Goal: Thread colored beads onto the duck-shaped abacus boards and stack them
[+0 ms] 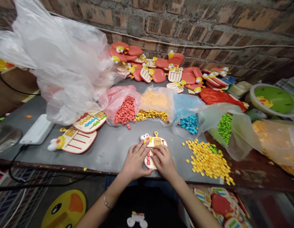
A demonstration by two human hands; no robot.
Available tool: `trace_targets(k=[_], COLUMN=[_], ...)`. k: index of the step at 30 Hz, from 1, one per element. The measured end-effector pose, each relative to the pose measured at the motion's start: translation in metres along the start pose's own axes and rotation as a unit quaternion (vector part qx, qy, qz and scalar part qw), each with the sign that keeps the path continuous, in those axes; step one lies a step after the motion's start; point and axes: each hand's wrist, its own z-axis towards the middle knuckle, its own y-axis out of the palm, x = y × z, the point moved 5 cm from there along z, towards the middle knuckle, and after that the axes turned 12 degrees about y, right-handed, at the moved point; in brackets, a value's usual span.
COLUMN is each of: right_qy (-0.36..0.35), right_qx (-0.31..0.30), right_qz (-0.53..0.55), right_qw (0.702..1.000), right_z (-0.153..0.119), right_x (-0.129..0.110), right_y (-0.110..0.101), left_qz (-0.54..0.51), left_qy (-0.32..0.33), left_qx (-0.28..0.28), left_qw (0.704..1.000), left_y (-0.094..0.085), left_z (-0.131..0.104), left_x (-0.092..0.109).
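Note:
A small cream toy board (158, 142) with a red rim, a yellow-beaked head with bulging eyes and a yellow loop lies in front of me. Several red beads (148, 159) sit in its left slot. My left hand (136, 159) holds the board from the left, fingers stretched over its upper part and thumb by the lower edge. Bent over the right half of the board, my right hand (165, 161) has its fingertips close together beside the red beads. Whatever is under those fingertips is hidden. Loose yellow beads (206, 156) are heaped to the right.
Bags of red beads (125, 110), gold beads (153, 116), blue beads (189, 123) and green beads (225, 128) stand behind the board. Two toy boards (77, 141) lie left, near a white power bank (37, 129). More red-backed toys (158, 76) pile against the brick wall.

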Motion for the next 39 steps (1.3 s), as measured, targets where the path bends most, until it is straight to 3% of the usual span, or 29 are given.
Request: trace_targets(k=[5, 7, 10, 12, 15, 18, 20, 25, 28, 32, 35, 39], right_qy=[-0.006, -0.004, -0.029, -0.061, -0.085, -0.084, -0.089, -0.070, -0.056, -0.016, 0.015, 0.008], right_qx=[-0.040, -0.047, -0.038, -0.044, -0.092, -0.124, -0.124, -0.106, -0.084, -0.043, -0.051, -0.081], right_qz=[0.073, 0.103, 0.103, 0.070, -0.084, -0.226, -0.268, -0.214, -0.061, 0.117, 0.116, 0.005], right_qw=[0.996, 0.994, 0.994, 0.995, 0.989, 0.962, 0.951, 0.968, 0.993, 0.992, 0.992, 0.997], right_z=[-0.023, -0.006, 0.051, 0.098, 0.157, 0.188, 0.195, 0.183, 0.160, 0.113, 0.081, 0.061], right_x=[-0.014, -0.019, -0.026, -0.029, -0.031, -0.030, -0.030, -0.016, -0.003, 0.018, 0.029, 0.039], right_y=[-0.017, -0.026, -0.026, -0.010, 0.029, 0.061, 0.070, 0.052, 0.019, -0.033, -0.053, -0.047], left_qz=[0.000, -0.001, -0.001, 0.002, -0.001, -0.007, -0.010, -0.011, -0.001, 0.004, 0.006, 0.013], left_qy=[-0.002, -0.003, -0.001, 0.000, 0.002, 0.004, 0.002, 0.002, 0.006, 0.012, 0.016, 0.018], left_qx=[0.001, 0.001, -0.001, 0.001, 0.004, 0.008, 0.010, 0.008, 0.006, 0.000, 0.001, 0.002], left_qw=[1.000, 1.000, 1.000, 1.000, 1.000, 1.000, 1.000, 1.000, 1.000, 1.000, 1.000, 1.000], left_y=[-0.001, -0.001, -0.002, -0.001, -0.001, -0.001, -0.001, -0.003, -0.002, -0.001, 0.000, 0.000], left_z=[0.000, 0.000, 0.000, -0.001, -0.002, -0.002, -0.002, -0.002, -0.001, 0.000, 0.000, 0.001], left_x=[0.001, 0.000, 0.000, 0.000, 0.000, 0.000, 0.000, 0.001, 0.001, 0.001, 0.000, 0.000])
